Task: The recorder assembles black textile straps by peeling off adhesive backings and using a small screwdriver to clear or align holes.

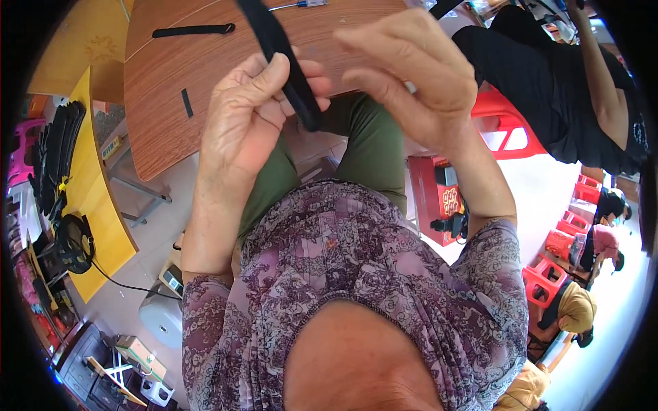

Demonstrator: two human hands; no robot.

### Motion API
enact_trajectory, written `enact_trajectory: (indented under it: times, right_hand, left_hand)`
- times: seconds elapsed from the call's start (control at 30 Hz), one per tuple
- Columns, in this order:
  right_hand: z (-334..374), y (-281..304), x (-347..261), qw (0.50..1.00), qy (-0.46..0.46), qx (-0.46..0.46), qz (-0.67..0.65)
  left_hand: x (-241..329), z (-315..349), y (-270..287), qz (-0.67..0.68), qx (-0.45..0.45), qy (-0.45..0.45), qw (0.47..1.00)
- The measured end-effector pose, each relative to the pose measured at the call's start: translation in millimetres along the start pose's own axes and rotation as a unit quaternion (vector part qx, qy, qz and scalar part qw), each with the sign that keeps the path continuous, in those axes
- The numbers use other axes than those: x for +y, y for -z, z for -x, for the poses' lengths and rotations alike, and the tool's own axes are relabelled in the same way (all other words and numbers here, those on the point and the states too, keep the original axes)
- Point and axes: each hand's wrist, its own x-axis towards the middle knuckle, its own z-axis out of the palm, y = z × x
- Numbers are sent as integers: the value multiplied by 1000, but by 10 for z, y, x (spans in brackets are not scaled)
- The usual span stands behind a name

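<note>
My left hand (250, 113) is pinching a black strap (284, 61); my right hand (411, 75) is curling narrow beside it, above the wooden table (171, 82).

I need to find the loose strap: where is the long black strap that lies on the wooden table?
In the head view, the long black strap lies flat on the wooden table, upper left, left of the left hand.

- A red box (436, 197) with a yellow-and-red label (451, 200) stands on the floor at three o'clock.
- A small cardboard box (139, 353) with a green side lies at seven o'clock.
- A yellow label (112, 147) sits under the table at nine o'clock.
</note>
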Motion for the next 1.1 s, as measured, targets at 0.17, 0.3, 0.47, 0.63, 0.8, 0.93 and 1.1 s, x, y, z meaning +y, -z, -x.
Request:
enact_trajectory:
  times: [0.17,0.3,0.47,0.63,0.8,0.93,1.1]
  right_hand:
    - [103,71,-317,959,-237,-155,-7]
    - [136,62,-356,957,-243,-159,1]
    - [186,40,-335,955,-251,-160,-11]
    - [149,48,-356,951,-260,-163,-31]
    - [150,53,-366,949,-262,-176,-22]
    - [195,19,-369,947,-264,-179,-26]
    - [213,-6,-392,942,-285,-174,-44]
  left_hand:
    - [-38,-67,-72,-52,27,-58,997]
    - [-68,-51,-131,-62,34,-73,995]
    - [-92,-28,-151,-74,36,-76,994]
    - [-98,-6,-159,-81,41,-91,992]
    - [-141,-22,-166,-76,52,-108,990]
    - [-170,-33,-144,-80,56,-116,988]
    - [-197,-52,-151,-76,75,-135,985]
